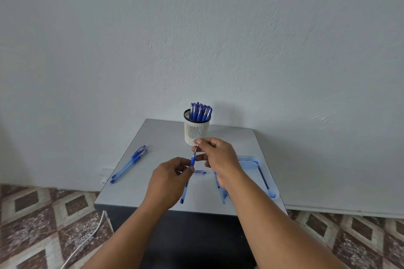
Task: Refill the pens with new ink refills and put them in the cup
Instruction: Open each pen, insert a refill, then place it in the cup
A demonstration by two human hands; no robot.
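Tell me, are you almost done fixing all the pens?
Getting there. The cup already holds a bunch of capped pens. The left hand holds a pen barrel while the right hand pinches the thin tip end at its top. Two pens on the table still wait.

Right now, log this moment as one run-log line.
step: refill going into pen | left hand: holds pen barrel | right hand: pinches refill | cup: holds capped pens | two pens: lying at table's left
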